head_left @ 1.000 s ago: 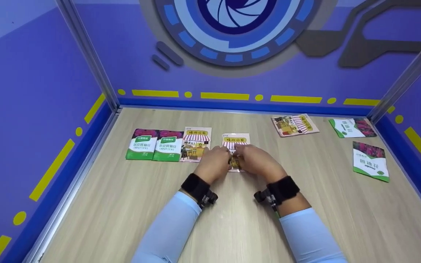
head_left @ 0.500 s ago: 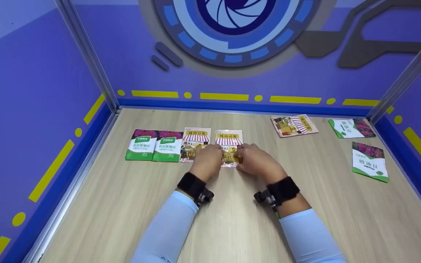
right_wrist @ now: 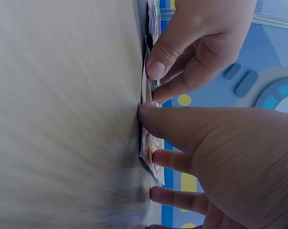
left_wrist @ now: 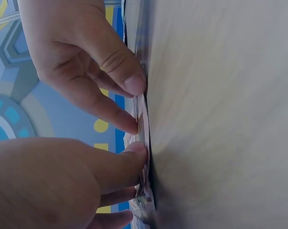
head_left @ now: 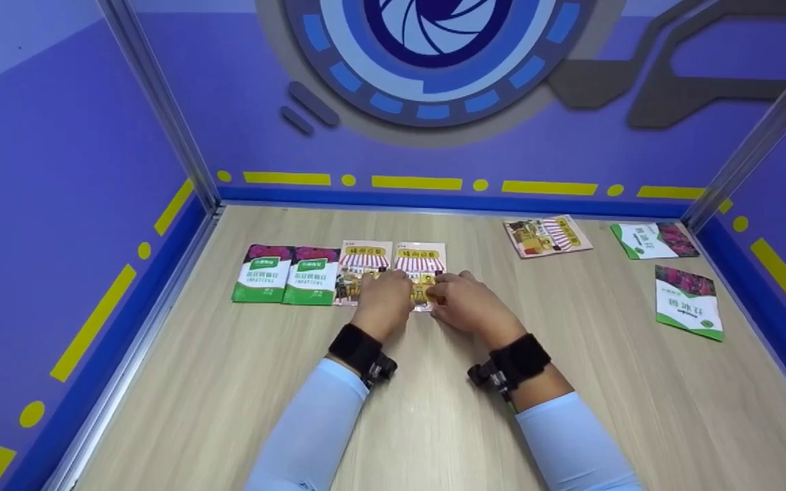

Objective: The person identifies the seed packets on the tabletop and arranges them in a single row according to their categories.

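Note:
A row of seed packets lies flat on the table: two green-and-white packets with purple flowers [head_left: 262,274] at the left, then a pink striped-awning packet [head_left: 360,266] and a second awning packet [head_left: 420,256] beside it. My left hand [head_left: 385,300] rests over the near ends of the two awning packets, its thumb [left_wrist: 138,151] on the near edge. With spread fingers my right hand [head_left: 473,303] touches the right part of the second awning packet; its thumb [right_wrist: 151,114] lies at the near edge. The hands hide the lower parts of both packets.
Farther right lies another awning packet [head_left: 548,236], turned askew. Two more green-and-white packets, one sideways [head_left: 652,240] and one tilted [head_left: 688,303], are near the right wall. Blue printed walls [head_left: 338,153] bound the wooden table [head_left: 427,423] at back and sides.
The second awning packet has slid left and slightly away, up beside the first one. Both hands have shifted left with it, the left hand now partly over the first awning packet.

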Available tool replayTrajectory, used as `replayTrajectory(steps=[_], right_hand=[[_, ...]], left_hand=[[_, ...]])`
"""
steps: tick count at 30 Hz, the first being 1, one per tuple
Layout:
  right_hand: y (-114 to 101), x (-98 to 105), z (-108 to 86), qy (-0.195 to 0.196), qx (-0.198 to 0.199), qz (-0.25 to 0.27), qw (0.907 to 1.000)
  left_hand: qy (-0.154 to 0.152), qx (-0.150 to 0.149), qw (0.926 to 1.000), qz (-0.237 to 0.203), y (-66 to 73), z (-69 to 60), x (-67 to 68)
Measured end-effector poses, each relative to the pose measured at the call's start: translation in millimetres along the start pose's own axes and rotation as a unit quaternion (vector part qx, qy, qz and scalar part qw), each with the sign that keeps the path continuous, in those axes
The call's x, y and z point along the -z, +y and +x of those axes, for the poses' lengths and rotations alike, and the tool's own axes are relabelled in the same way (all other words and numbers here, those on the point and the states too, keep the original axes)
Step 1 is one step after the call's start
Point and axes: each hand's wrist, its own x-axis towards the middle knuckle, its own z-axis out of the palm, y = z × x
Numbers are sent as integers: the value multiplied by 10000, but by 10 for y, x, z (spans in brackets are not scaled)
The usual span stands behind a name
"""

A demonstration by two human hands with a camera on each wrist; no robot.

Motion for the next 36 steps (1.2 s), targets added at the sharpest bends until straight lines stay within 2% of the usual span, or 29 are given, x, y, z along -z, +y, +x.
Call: replayTrajectory(steps=[18, 31, 36], right_hand=[[-4, -23, 6, -74, 105, -101, 9999], [23, -17, 26, -114, 137, -66, 9998], [61, 34, 15, -135, 265, 204, 9993]], left_hand=[[235, -89, 9995, 189, -5, -53, 69], [32, -76, 9999, 107, -22, -37, 60], [-122, -46, 9999, 32, -22, -42, 92]])
